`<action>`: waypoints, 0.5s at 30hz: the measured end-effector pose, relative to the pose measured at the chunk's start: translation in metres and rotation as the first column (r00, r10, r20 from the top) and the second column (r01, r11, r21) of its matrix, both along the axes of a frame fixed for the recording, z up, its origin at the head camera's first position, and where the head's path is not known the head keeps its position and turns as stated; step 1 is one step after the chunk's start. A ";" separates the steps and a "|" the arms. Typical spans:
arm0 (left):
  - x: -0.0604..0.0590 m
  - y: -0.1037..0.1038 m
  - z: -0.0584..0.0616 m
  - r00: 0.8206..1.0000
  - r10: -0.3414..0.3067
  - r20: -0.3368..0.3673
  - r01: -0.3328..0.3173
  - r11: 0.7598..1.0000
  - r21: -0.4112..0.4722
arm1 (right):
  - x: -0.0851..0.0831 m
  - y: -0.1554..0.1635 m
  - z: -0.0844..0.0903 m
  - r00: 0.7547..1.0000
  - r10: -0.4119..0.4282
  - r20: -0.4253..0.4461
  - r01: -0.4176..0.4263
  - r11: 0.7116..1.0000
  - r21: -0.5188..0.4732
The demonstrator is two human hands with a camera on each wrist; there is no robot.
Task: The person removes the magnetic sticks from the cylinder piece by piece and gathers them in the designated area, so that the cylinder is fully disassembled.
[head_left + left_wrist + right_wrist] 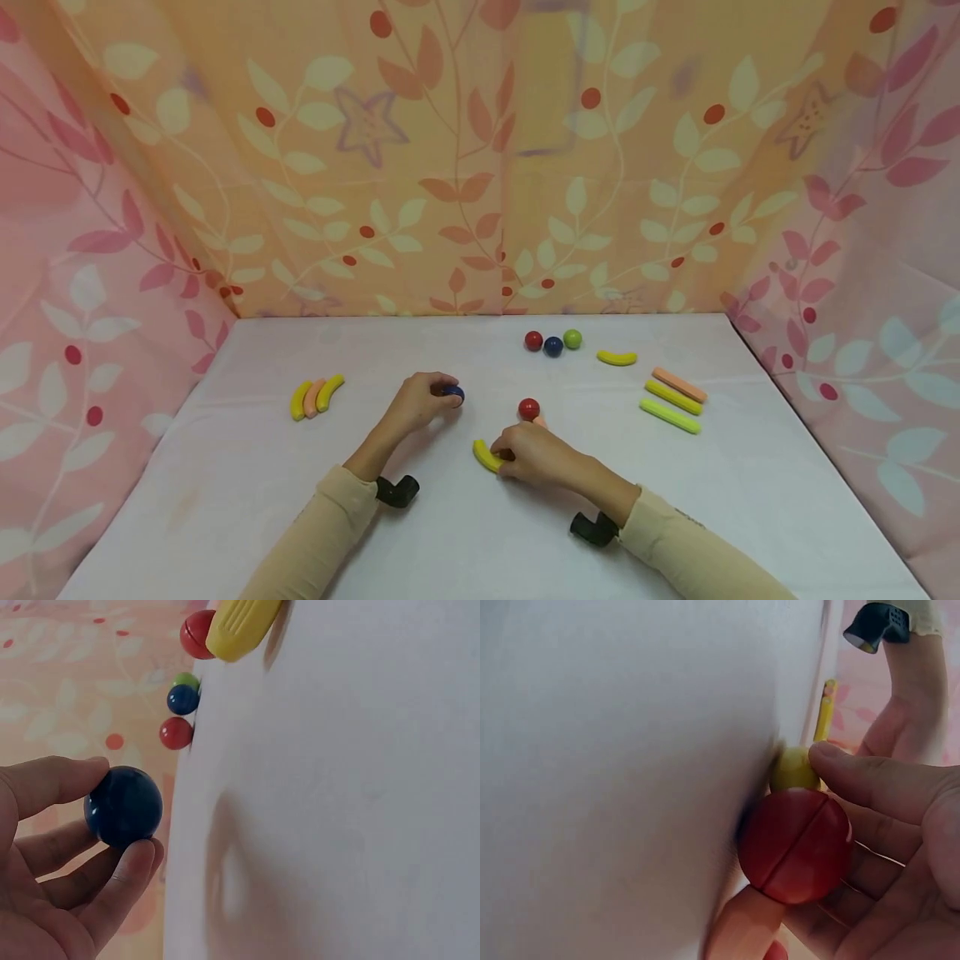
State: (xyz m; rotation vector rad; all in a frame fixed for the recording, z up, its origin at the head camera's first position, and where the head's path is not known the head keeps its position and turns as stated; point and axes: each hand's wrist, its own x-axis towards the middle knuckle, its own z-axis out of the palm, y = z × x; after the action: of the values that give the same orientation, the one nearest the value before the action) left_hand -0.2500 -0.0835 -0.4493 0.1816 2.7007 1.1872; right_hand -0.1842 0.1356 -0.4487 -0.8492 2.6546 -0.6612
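Observation:
My left hand [431,398] pinches a dark blue ball [454,393] just above the white table [247,467]. In the left wrist view the blue ball [124,807] sits between thumb and fingers [131,870]. My right hand [534,454] grips one end of a yellow curved piece [487,455] lying on the table. In the right wrist view a fingertip [840,761] presses on the yellow piece [793,769]. A red ball [528,408] and a peach piece [540,422] lie just beyond that hand. The red ball [795,844] fills the view in front of the palm.
Red [533,340], blue [553,347] and green [572,338] balls lie at the back, with a yellow curved piece [617,358] beside them. Three sticks [672,398] lie on the right and three curved pieces [315,397] on the left. Patterned fabric walls [480,183] enclose three sides.

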 end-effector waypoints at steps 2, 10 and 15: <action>-0.002 -0.002 -0.001 1.000 -0.001 -0.002 0.001 1.000 0.000 | 0.000 0.001 0.001 1.000 -0.006 0.006 0.006 1.000 0.000; -0.013 -0.003 -0.003 1.000 -0.001 -0.004 0.001 1.000 0.028 | 0.003 0.011 0.004 1.000 -0.004 -0.003 0.004 1.000 -0.012; -0.025 0.002 -0.008 0.999 -0.016 -0.028 0.017 0.999 0.029 | 0.005 0.015 0.008 0.999 0.003 -0.036 -0.003 1.000 -0.002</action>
State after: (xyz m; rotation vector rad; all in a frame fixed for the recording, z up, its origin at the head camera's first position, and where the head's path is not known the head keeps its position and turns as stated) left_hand -0.2748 -0.0815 -0.4569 0.2257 2.7012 1.2290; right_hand -0.1787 0.1507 -0.4409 -0.8736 2.6843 -0.6546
